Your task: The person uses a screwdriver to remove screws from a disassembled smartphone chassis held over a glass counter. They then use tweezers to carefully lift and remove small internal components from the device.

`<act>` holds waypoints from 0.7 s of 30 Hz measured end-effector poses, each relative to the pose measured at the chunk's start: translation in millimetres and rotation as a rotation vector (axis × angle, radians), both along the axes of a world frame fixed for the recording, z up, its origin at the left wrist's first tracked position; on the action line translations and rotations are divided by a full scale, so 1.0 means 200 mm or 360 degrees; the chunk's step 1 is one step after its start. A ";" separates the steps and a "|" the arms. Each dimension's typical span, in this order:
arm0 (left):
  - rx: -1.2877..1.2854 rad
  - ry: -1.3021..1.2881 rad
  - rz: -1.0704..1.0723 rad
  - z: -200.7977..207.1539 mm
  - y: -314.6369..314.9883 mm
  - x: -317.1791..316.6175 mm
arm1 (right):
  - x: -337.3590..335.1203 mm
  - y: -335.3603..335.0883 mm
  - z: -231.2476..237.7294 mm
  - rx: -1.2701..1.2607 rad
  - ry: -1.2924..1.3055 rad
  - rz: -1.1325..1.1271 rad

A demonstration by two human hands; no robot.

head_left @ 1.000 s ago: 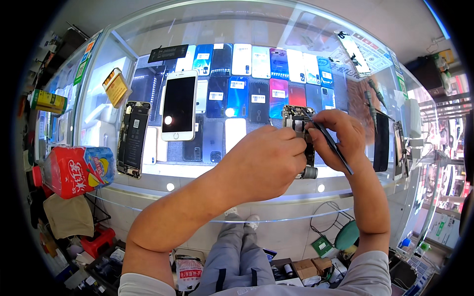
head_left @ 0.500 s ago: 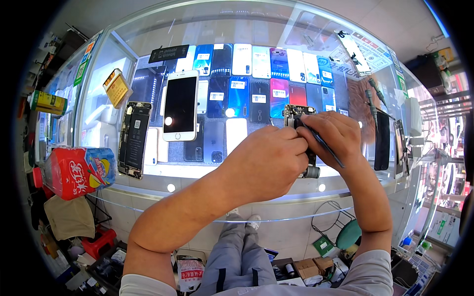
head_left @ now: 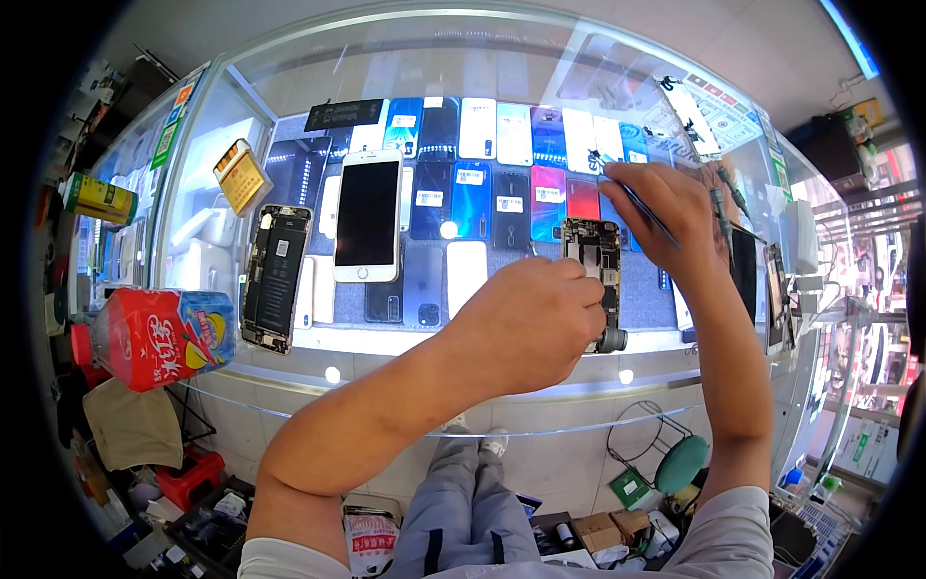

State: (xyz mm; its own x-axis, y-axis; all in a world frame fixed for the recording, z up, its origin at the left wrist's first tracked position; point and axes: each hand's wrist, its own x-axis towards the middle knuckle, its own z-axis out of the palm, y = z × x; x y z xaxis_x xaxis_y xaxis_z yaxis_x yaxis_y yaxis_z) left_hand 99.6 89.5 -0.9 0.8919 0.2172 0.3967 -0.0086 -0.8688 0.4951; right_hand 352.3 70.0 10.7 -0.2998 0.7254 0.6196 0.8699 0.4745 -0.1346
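The right hand (head_left: 666,207) is pinching a slim dark tool (head_left: 648,212), probably tweezers, between thumb and fingers, beyond and to the right of the opened phone (head_left: 606,253); something small and dark is showing by the tips, but I cannot tell if they are gripping it. The left hand (head_left: 540,314) is lying with bent fingers over the left side of that phone, which is resting on the glass with its circuitry exposed; its fingertips are hidden, so I cannot tell whether it is grasping anything. Working well here would seem to mean that the left hand is keeping the phone flat without pressing on its parts, while the right is pinching lightly and carrying small pieces clear of the bare circuitry. Farther left, a white phone (head_left: 367,217) and another opened phone (head_left: 277,280), its black battery filling much of it, are lying on the glass. Beside them an open cigarette pack (head_left: 246,183) is showing its row of cigarettes, and a bottle (head_left: 159,338) is wearing a red and blue label that is hiding its contents. Beneath everything, the display case (head_left: 362,340) is holding rows of phones, many bearing white stickers.
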 end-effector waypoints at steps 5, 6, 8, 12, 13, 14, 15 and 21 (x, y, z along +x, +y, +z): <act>-0.0011 0.0002 0.0023 -0.01 -0.01 -0.02 | -0.01 -0.02 -0.07 -0.0206 0.0279 -0.0100; -0.0010 0.0014 0.0029 -0.01 -0.01 -0.02 | 0.00 -0.03 -0.10 -0.0198 0.0338 -0.0120; -0.0007 0.0027 0.0023 -0.01 -0.01 -0.02 | 0.01 -0.06 -0.10 -0.0236 0.0462 -0.0164; -0.0008 0.0055 0.0029 0.01 0.00 -0.01 | 0.00 -0.06 -0.07 -0.0314 0.0658 -0.0129; -0.0011 0.0053 0.0031 0.00 0.00 -0.01 | -0.01 -0.06 -0.07 -0.0310 0.0689 -0.0093; -0.0014 0.0051 0.0033 0.00 0.00 -0.01 | 0.00 -0.06 -0.06 -0.0329 0.0593 -0.0065; -0.0018 0.0042 0.0033 0.00 0.00 -0.01 | 0.01 -0.05 -0.05 -0.0349 0.0496 -0.0037; -0.0039 -0.0002 0.0027 -0.01 0.00 -0.01 | -0.03 0.00 -0.03 -0.0364 0.0158 -0.0004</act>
